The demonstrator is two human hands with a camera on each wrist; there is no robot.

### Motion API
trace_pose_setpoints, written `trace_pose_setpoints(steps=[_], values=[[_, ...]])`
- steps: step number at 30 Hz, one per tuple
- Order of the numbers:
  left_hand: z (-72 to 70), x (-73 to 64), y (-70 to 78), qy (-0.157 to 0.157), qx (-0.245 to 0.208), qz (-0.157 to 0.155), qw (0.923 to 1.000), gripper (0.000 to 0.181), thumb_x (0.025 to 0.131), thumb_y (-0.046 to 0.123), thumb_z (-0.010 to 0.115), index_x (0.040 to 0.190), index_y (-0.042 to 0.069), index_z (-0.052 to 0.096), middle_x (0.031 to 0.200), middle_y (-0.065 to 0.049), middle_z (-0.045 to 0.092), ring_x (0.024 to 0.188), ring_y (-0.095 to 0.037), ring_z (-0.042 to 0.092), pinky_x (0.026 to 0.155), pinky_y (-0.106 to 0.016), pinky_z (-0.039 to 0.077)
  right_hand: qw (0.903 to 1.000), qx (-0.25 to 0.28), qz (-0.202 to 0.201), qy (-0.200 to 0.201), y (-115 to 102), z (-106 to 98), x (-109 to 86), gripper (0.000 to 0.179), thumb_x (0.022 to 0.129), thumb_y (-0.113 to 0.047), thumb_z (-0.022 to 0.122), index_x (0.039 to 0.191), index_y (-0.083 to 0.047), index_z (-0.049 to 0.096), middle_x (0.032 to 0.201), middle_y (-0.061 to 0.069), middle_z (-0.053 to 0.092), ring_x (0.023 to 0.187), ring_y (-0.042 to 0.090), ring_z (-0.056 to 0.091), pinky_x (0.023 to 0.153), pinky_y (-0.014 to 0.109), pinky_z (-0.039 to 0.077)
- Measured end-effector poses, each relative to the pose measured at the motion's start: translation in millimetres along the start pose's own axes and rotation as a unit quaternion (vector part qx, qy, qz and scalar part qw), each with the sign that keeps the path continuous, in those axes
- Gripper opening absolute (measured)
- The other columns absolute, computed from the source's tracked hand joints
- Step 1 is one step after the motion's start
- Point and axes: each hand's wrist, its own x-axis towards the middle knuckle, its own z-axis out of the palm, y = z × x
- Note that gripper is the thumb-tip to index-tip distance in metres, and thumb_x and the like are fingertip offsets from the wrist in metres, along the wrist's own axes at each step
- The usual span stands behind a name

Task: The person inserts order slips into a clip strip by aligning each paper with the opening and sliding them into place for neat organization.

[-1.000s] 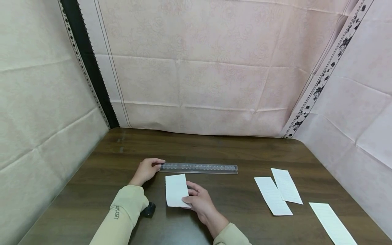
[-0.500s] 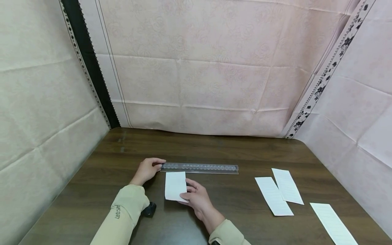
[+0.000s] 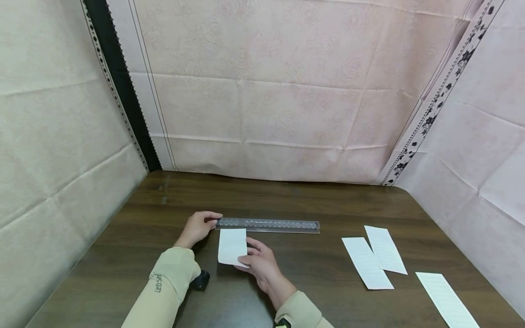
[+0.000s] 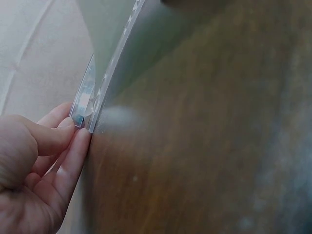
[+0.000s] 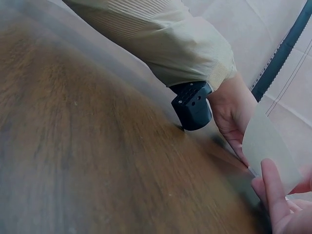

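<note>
A long clear plastic strip [image 3: 268,225] with a row of round shapes along it lies across the table. My left hand [image 3: 199,228] pinches its left end between thumb and fingers; the left wrist view shows the thumb [image 4: 56,136] on top of that end. Just in front of the strip, my right hand [image 3: 264,266] pinches a white slip of paper [image 3: 232,246] at its lower right corner. The slip's far edge overlaps the strip's near edge in the head view. In the right wrist view the paper [image 5: 268,144] stands tilted, with the thumb pressed on its face.
Two white paper slips, a left one [image 3: 367,263] and a right one [image 3: 386,250], overlap on the table's right side. A third slip [image 3: 447,300] lies nearer the front right. Pale cloth [image 3: 262,91] hangs behind and at both sides of the wooden table [image 3: 328,200].
My right hand has moved the paper slip forward and slightly left, up to the clear strip's near edge. My left hand has stayed at the strip's end.
</note>
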Motion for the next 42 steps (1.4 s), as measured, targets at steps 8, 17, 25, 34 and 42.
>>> trace_pose_setpoints(steps=[8,17,25,34,42], values=[[0.2,0.0,0.8,0.002,-0.007,-0.002,1.0,0.022,0.09,0.001,0.059,0.108,0.005,0.07,0.107,-0.013,0.065,0.082,-0.018,0.06,0.073,-0.034,0.051,1.0,0.001,-0.002,0.001,-1,3,3.5,0.058,0.079,0.018,0.058,0.133,0.009,0.04,0.102,0.017,0.062,0.088,0.027,0.062,0.073,0.041,0.053],[-0.8,-3.1,3.9,0.003,-0.012,-0.006,0.9999,0.021,0.09,0.001,0.058,0.108,0.004,0.07,0.103,-0.012,0.066,0.08,-0.017,0.06,0.071,-0.032,0.05,1.0,0.008,0.0,0.001,-1,6,5.6,0.058,0.079,0.018,0.058,0.134,0.01,0.039,0.105,0.019,0.062,0.088,0.026,0.062,0.074,0.041,0.053],[0.0,-2.9,3.9,0.004,-0.012,-0.01,0.9999,0.022,0.09,0.001,0.058,0.108,0.005,0.07,0.103,-0.011,0.066,0.08,-0.017,0.06,0.071,-0.033,0.05,0.9999,0.012,0.003,0.003,-1,7,9.6,0.057,0.079,0.018,0.058,0.133,0.011,0.039,0.11,0.022,0.06,0.089,0.027,0.062,0.074,0.041,0.053],[-0.6,-2.4,4.3,0.004,-0.005,-0.012,0.9999,0.022,0.091,0.003,0.058,0.109,0.006,0.07,0.104,-0.01,0.066,0.081,-0.018,0.058,0.073,-0.035,0.05,1.0,0.003,0.006,0.003,-4,9,12.9,0.057,0.08,0.017,0.058,0.133,0.011,0.039,0.111,0.022,0.06,0.089,0.027,0.062,0.073,0.041,0.053],[-1.4,-3.3,6.1,0.0,-0.01,-0.009,0.9999,0.022,0.091,0.001,0.057,0.109,0.005,0.069,0.104,-0.011,0.065,0.082,-0.019,0.059,0.074,-0.036,0.05,0.9999,0.001,0.007,0.009,-4,12,14.5,0.058,0.078,0.018,0.059,0.132,0.01,0.041,0.11,0.022,0.061,0.089,0.027,0.062,0.073,0.041,0.053]])
